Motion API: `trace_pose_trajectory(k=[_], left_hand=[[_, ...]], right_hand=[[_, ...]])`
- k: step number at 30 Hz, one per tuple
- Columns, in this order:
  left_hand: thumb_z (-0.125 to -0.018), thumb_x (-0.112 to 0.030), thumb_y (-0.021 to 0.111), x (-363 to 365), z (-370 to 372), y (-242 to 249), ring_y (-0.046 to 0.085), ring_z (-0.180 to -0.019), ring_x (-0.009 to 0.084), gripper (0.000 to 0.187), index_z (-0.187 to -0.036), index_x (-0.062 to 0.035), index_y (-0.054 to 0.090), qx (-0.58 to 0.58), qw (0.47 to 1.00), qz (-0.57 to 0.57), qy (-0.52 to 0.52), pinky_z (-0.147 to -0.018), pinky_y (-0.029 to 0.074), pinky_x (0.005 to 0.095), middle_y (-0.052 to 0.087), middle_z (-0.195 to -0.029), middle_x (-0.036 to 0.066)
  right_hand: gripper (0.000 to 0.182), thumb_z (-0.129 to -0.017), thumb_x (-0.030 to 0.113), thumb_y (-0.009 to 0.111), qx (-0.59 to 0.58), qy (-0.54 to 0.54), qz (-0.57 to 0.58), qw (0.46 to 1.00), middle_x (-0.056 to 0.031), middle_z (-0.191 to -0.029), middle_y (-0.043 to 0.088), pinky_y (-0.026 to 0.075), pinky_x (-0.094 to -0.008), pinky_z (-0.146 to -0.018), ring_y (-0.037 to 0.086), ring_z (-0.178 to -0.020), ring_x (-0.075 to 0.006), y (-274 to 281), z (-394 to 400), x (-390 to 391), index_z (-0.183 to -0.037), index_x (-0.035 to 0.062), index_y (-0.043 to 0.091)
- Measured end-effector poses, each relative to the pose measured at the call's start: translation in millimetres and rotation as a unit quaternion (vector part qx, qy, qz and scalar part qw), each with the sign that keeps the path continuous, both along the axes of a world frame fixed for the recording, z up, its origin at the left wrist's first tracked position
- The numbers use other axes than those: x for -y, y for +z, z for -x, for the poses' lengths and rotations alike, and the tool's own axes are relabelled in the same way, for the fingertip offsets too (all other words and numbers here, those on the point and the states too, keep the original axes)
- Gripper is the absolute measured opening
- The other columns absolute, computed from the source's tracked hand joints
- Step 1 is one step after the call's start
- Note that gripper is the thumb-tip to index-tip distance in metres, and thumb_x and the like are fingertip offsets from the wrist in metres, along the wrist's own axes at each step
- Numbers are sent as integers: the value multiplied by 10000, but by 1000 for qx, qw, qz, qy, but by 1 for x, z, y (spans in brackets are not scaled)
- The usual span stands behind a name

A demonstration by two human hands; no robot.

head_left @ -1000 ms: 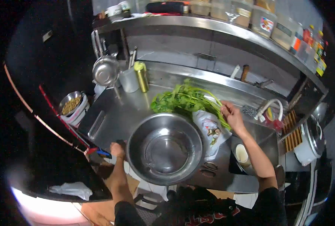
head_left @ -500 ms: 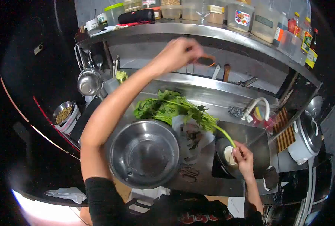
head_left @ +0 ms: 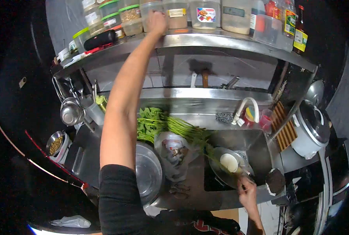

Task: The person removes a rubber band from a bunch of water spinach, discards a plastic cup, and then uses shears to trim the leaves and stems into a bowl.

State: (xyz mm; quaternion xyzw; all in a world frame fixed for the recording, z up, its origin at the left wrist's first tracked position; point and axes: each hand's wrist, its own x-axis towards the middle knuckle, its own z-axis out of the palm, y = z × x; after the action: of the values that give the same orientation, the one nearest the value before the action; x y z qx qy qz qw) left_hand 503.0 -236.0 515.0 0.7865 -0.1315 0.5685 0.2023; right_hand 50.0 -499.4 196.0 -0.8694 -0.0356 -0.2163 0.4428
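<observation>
My left hand is raised to the shelf, its fingers closed in front of the clear containers; what it holds, if anything, is hidden. An orange strip shows on the shelf just right of it. Over the sink's front edge, my right hand is closed on the end of a blurred green stem. Leafy greens lie behind a plastic bag and a large metal basin, which my left arm partly covers. A white bowl sits inside a pan in the sink.
The metal shelf spans the back, with bottles at its right end. A curved faucet stands behind the sink. To the right are a striped board and a rice cooker. Ladles and strainers hang at left.
My left hand has moved up and left to the shelf; the orange ring beside it earlier is no longer there. My right hand is lower, still on a stem. The camera view has shifted.
</observation>
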Motion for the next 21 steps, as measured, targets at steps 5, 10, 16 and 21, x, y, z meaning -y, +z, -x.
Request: trace_pose_trajectory(k=[5,10,16,21], left_hand=[[-759,-135,543,-27,-43,3,587,-901,357,219,-887,9,647,-24,988,-152,8,-798,471,429,572,-1049,226],[-789,-179,563,-50,-43,27,620,-796,283,239,-957,-27,640,21,977,-200,64,-699,485,375,642,-845,138],[-840,-276,516,-15,106,55,615,-761,322,312,-868,-2,662,-13,994,-75,-75,-679,466,404,637,-802,205],[-910,-173,480,45,238,-56,557,-764,117,226,-867,17,594,-196,900,-158,-355,-709,444,275,620,-841,86]], right_hand=[[266,-815,176,588,424,409,-275,759,-139,-1019,620,466,-317,-767,610,-872,-218,-197,-79,-42,-1037,33,622],[281,-879,214,524,-130,321,112,931,-117,-1016,609,468,-345,-799,602,-871,-220,-245,-15,-76,-1057,13,605],[284,-890,182,509,12,242,296,924,-113,-978,610,470,-347,-795,601,-863,-215,-199,-35,-64,-1106,11,576],[884,-769,101,672,34,99,-269,957,-113,-1403,288,417,-380,-915,430,-1167,-243,11,-70,-59,-1426,126,82]])
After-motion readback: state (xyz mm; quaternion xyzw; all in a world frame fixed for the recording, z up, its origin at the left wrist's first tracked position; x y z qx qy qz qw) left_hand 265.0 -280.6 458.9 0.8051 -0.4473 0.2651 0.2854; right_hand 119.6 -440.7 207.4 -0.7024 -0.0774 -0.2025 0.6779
